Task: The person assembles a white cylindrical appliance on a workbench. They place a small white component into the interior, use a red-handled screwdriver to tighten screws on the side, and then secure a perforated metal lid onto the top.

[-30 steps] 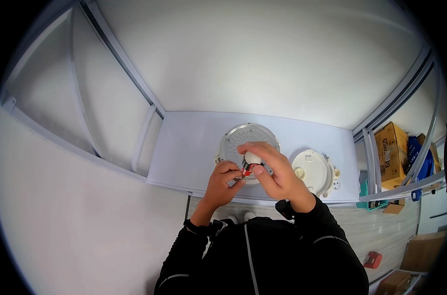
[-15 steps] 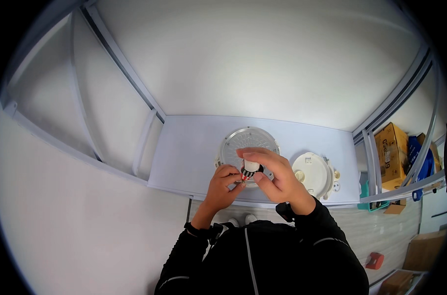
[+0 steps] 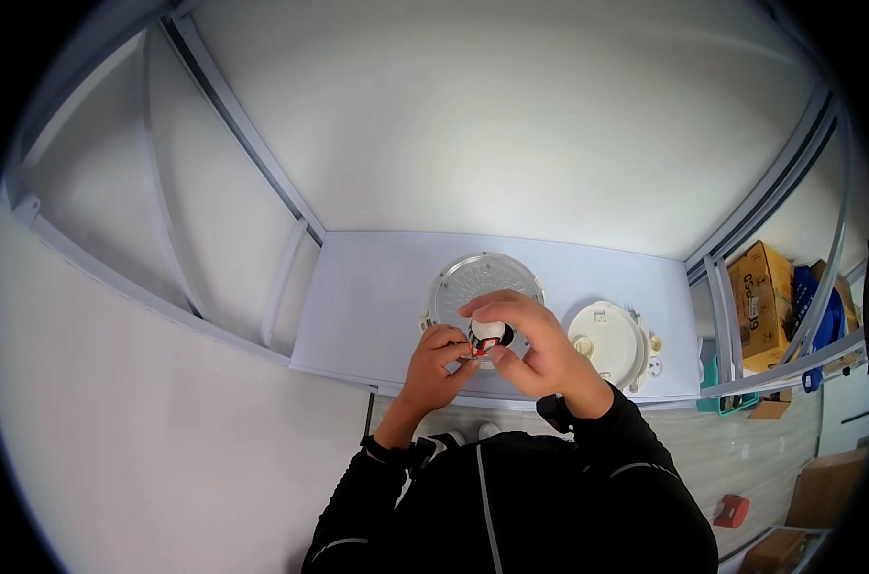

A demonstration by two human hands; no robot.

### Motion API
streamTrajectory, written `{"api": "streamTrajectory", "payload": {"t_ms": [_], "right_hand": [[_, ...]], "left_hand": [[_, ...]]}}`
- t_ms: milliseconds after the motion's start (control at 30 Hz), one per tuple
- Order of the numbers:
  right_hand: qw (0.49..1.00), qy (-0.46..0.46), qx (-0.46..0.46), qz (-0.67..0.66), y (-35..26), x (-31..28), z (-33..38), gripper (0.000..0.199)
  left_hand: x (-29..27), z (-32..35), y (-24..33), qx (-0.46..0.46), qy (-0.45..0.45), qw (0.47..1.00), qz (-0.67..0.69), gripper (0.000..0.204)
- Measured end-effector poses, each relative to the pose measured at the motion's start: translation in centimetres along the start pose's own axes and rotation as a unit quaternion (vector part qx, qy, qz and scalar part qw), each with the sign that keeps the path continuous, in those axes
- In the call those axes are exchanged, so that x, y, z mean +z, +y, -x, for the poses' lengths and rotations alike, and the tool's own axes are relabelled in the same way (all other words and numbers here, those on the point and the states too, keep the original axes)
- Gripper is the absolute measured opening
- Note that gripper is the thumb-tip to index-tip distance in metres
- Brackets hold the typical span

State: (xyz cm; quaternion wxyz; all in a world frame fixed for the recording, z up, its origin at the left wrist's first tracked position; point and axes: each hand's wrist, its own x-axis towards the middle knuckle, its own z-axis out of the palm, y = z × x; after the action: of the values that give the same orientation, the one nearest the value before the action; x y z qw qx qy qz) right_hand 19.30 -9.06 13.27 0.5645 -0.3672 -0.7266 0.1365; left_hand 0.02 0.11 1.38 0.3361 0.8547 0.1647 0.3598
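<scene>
A small cylinder, white on top with black, white and red on its side, is held up over the near part of a round metal disc. My right hand curves round it from the right, index finger over the top and thumb at the near side. From the left, my left hand pinches at the cylinder's near left edge with thumb and fingertips. What exactly lies between those fingertips is too small to make out. The disc rests on the table, its near part hidden behind my hands.
On the pale table, a white round dish-like part lies to the right with small white fittings beside it. Metal frame posts stand at both sides. Beyond the right end are a cardboard box and a teal crate.
The cylinder has turned in my fingers: more red shows on its side and its white top looks rounder. My hands have stayed nearly in place.
</scene>
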Motion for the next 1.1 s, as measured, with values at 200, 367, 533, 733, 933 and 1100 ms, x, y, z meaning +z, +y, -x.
{"api": "streamTrajectory", "payload": {"t_ms": [200, 367, 533, 733, 933, 1100], "right_hand": [[0.997, 0.022, 0.022, 0.073, -0.1, 0.3, 0.4, 0.047], [0.996, 0.037, 0.070, -0.049, 0.1, 0.3, 0.7, 0.049], [0.998, 0.026, 0.011, 0.056, -0.6, -0.3, -0.5, 0.046], [0.992, 0.068, 0.042, 0.100, 0.1, 0.0, 0.2, 0.044], [0.992, 0.068, 0.048, 0.099, -0.1, -0.1, 0.1, 0.046], [0.996, 0.054, 0.039, 0.067, 0.0, -0.2, 0.0, 0.049]], "left_hand": [[0.2, 0.2, -0.5, 0.001, -0.003, 1.000, -0.007, 0.018], [0.2, 0.0, -0.2, 0.000, 0.014, 1.000, 0.023, 0.018], [0.1, 0.2, -0.3, -0.008, 0.018, 0.999, 0.029, 0.018], [0.3, 0.2, -0.3, -0.013, 0.024, 0.999, 0.028, 0.016], [0.3, 0.0, -0.2, -0.015, 0.040, 0.999, 0.025, 0.016], [0.5, 0.1, -0.4, -0.012, 0.053, 0.998, 0.026, 0.018]]}}
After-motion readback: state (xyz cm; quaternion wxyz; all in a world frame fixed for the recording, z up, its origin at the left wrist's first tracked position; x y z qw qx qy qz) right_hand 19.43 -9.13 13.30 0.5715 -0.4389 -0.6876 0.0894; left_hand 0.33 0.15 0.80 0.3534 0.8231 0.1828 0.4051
